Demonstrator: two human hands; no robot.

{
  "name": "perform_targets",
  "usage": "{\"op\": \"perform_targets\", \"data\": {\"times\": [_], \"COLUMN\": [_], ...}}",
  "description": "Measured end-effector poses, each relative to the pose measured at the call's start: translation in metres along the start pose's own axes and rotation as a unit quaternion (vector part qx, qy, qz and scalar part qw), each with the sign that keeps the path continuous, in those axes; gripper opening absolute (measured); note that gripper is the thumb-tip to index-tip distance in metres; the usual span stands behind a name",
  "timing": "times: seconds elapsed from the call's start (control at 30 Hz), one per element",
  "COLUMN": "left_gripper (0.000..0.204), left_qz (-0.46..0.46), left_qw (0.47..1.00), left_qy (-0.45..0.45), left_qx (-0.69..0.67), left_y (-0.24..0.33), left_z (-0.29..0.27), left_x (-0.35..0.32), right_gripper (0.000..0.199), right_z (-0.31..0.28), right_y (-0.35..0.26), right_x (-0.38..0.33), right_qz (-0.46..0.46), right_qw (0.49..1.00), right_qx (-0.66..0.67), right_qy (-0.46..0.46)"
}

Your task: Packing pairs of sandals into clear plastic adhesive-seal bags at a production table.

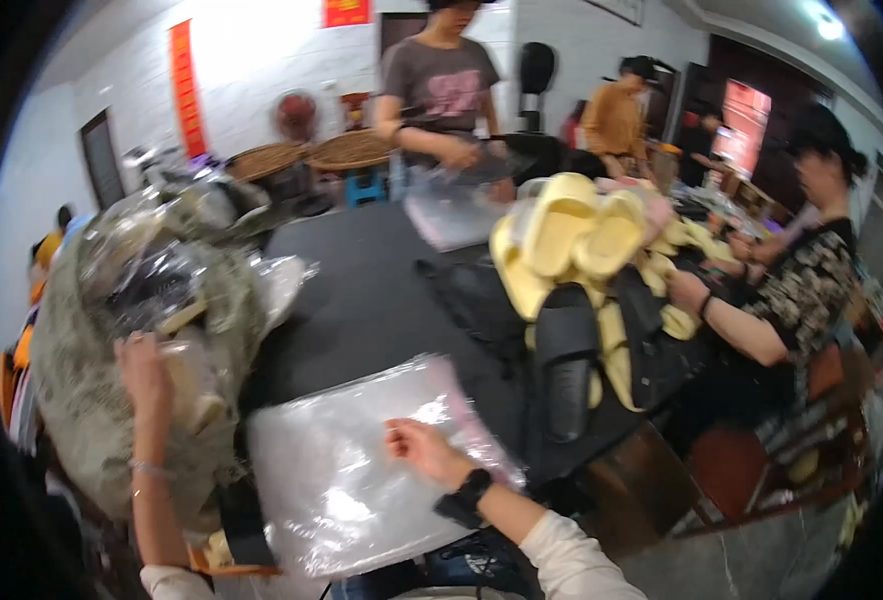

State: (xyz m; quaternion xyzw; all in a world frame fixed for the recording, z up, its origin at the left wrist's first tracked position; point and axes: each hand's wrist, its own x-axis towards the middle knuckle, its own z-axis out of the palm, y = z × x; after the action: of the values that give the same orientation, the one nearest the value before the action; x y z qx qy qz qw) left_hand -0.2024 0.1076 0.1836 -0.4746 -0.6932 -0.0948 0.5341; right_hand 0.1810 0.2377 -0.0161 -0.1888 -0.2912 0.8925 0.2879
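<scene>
My left hand (146,375) reaches up along a large greenish sack (81,370) at the left. Its fingers are stretched out against a pale slipper in clear wrapping (193,375), and no firm grip shows. More wrapped footwear (151,275) fills the sack's mouth, some of it dark. Close in front of me, a stack of clear plastic bags (311,470) lies flat at the table's near edge, shiny with glare. Above these bags is my right hand (426,450), a black band on its wrist. Its fingers are curled in, and I see nothing between them.
A black-covered table (351,270) stretches away from me. Cream slippers (561,225) are piled at its right, with black slippers (566,360) in front. Across the table a person (441,90) handles clear bags (451,205). Another person (791,270) sits at the right beside wooden chairs (731,470).
</scene>
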Motion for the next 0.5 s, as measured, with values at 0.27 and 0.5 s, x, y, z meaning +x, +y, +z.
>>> {"op": "perform_targets", "data": {"times": [0.27,0.5], "left_gripper": [0.011,0.071], "left_qz": [-0.083,-0.059], "left_qw": [0.888,0.938], "left_qy": [-0.344,-0.258], "left_qx": [-0.292,-0.223], "left_y": [0.019,0.006], "left_z": [0.014,-0.049], "left_x": [0.061,-0.005], "right_gripper": [0.026,0.027], "right_z": [-0.008,0.002], "right_y": [0.008,0.005], "right_x": [0.010,0.007], "right_qz": [-0.009,0.010], "right_qw": [0.999,0.999], "right_qx": [0.005,0.010], "right_qy": [-0.042,-0.030]}}
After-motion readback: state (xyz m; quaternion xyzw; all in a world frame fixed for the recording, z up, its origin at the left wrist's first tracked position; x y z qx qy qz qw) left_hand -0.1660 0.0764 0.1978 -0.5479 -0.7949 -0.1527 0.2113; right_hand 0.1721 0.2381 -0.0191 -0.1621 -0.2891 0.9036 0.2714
